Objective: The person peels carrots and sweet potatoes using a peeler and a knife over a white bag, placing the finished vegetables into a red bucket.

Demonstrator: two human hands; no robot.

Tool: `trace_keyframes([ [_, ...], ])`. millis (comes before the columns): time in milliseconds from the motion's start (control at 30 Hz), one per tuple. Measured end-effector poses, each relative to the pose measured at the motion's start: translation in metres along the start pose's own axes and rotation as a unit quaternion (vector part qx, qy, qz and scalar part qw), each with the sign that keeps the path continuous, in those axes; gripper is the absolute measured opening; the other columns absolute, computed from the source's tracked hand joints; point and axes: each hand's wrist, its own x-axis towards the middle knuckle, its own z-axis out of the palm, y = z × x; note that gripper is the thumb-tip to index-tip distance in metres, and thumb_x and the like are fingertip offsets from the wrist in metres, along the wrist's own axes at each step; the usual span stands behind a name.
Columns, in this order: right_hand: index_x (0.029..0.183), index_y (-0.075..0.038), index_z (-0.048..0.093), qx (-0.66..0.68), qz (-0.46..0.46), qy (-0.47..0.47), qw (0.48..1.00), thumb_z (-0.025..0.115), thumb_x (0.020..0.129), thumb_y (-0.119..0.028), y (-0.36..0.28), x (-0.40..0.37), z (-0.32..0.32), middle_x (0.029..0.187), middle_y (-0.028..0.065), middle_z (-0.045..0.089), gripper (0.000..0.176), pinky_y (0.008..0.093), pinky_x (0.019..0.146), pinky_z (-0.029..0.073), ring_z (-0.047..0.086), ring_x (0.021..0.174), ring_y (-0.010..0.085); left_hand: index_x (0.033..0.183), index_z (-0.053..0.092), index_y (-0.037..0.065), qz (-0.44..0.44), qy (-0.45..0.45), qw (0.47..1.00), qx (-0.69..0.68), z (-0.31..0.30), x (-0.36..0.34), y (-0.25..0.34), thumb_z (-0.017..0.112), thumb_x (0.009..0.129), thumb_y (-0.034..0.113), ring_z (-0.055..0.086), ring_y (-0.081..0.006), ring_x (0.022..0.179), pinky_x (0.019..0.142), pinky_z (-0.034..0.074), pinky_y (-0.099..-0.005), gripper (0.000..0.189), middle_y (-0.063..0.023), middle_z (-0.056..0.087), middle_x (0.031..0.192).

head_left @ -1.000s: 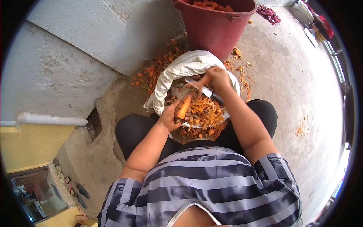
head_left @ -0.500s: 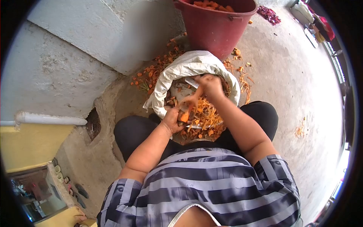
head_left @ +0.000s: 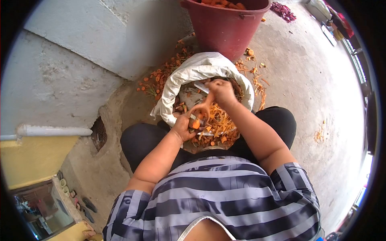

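Between my knees stands a white sack (head_left: 167, 94) with a rolled-down rim, holding carrots, orange peelings (head_left: 222, 122) and carrot pieces. My left hand (head_left: 183, 127) is closed around a carrot (head_left: 196, 123) over the left part of the sack. My right hand (head_left: 222, 93) is closed on the handle of an orange peeler (head_left: 206, 105), whose head lies against the carrot. The fingers of my right hand are slightly blurred. A knife-like blade (head_left: 200, 86) shows just left of my right hand, and I cannot tell what it rests on.
A red bucket (head_left: 225, 30) with carrots stands behind the sack. Carrot slices and scraps (head_left: 159, 76) lie on the floor left of the sack, more peelings (head_left: 262, 94) to the right. A white pipe (head_left: 56, 131) runs along the left wall. Dark red scraps (head_left: 283, 12) lie at the back right.
The peeler's head has come over the carrot end in my left hand. Both hands keep nearly the same places and grips. The view has shifted slightly.
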Motion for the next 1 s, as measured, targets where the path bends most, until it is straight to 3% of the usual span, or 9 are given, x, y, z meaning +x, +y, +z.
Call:
trace_keyframes([
  [100,0.070,0.001,0.057,-0.040,-0.066,0.183,0.980,0.069,0.071,-0.014,0.001,0.047,-0.042,0.063,0.0071,0.056,0.019,0.0304,0.048,0.040,0.049,0.054,0.0148,0.107,0.048,0.006,-0.048,-0.084,0.992,-0.078,-0.018,0.008,-0.003,0.048,0.086,0.035,0.058,-0.0191,0.071,0.051,0.046,-0.0267,0.036,-0.0088,0.058,0.084],
  [167,0.073,0.001,0.057,0.097,-0.064,0.213,0.970,0.069,0.072,-0.015,-0.001,0.053,-0.053,0.065,0.0080,0.056,0.020,0.0306,0.048,0.040,0.050,0.054,0.0147,0.110,0.046,0.006,-0.026,-0.041,0.999,-0.025,-0.011,0.003,-0.002,0.047,0.086,0.038,0.058,-0.0171,0.069,0.051,0.046,-0.0244,0.039,-0.0076,0.058,0.086],
  [300,0.071,-0.001,0.056,0.021,-0.012,0.026,0.999,0.071,0.070,-0.018,-0.014,0.003,-0.008,0.061,0.0044,0.053,0.023,0.0270,0.048,0.040,0.047,0.051,0.0113,0.107,0.049,0.006,0.059,0.010,0.991,0.122,-0.011,0.009,-0.001,0.048,0.086,0.034,0.059,-0.0154,0.070,0.049,0.046,-0.0238,0.034,-0.0061,0.057,0.087],
  [367,0.066,-0.001,0.056,0.003,-0.053,-0.111,0.992,0.071,0.069,-0.015,0.004,-0.013,0.008,0.060,0.0054,0.054,0.021,0.0270,0.048,0.041,0.048,0.050,0.0113,0.107,0.049,0.007,0.063,-0.012,0.992,0.110,-0.018,0.014,-0.003,0.048,0.086,0.033,0.059,-0.0162,0.073,0.055,0.048,-0.0271,0.033,-0.0064,0.057,0.087],
  [433,0.065,0.000,0.057,-0.018,-0.024,-0.088,0.996,0.071,0.069,-0.015,0.001,-0.013,0.008,0.060,0.0060,0.055,0.020,0.0281,0.047,0.041,0.048,0.051,0.0115,0.108,0.050,0.007,0.003,-0.063,0.997,-0.036,-0.019,0.013,-0.006,0.049,0.086,0.033,0.058,-0.0180,0.077,0.068,0.053,-0.0334,0.034,-0.0075,0.057,0.088],
  [633,0.073,0.002,0.056,0.069,-0.043,0.251,0.965,0.068,0.072,-0.013,-0.008,0.063,-0.061,0.063,0.0066,0.054,0.018,0.0284,0.045,0.040,0.049,0.049,0.0146,0.111,0.047,0.009,-0.051,-0.105,0.993,-0.030,-0.011,0.005,-0.001,0.044,0.088,0.035,0.058,-0.0213,0.079,0.055,0.048,-0.0262,0.035,-0.0066,0.054,0.098],
  [833,0.066,-0.002,0.056,-0.004,-0.077,-0.097,0.992,0.070,0.070,-0.013,-0.006,-0.018,0.008,0.059,0.0014,0.050,0.019,0.0242,0.044,0.035,0.044,0.049,0.0100,0.107,0.050,0.007,-0.023,-0.043,0.999,-0.020,-0.010,0.008,0.002,0.044,0.089,0.032,0.060,-0.0190,0.081,0.057,0.051,-0.0289,0.032,-0.0069,0.056,0.091],
  [900,0.067,-0.002,0.056,-0.036,-0.081,-0.133,0.987,0.069,0.070,-0.014,0.006,-0.020,0.011,0.058,-0.0002,0.049,0.018,0.0239,0.045,0.036,0.043,0.050,0.0087,0.105,0.051,0.006,-0.024,-0.032,0.997,-0.067,-0.007,0.014,-0.004,0.043,0.089,0.031,0.061,-0.0178,0.078,0.056,0.052,-0.0298,0.030,-0.0075,0.057,0.088],
  [1000,0.067,0.000,0.056,0.013,0.027,-0.021,0.999,0.067,0.071,-0.011,0.000,0.005,-0.008,0.060,0.0046,0.054,0.016,0.0241,0.044,0.038,0.046,0.048,0.0113,0.106,0.050,0.007,-0.033,-0.043,0.998,-0.021,-0.004,0.007,0.003,0.040,0.091,0.030,0.057,-0.0187,0.077,0.055,0.047,-0.0262,0.030,-0.0080,0.055,0.087],
])
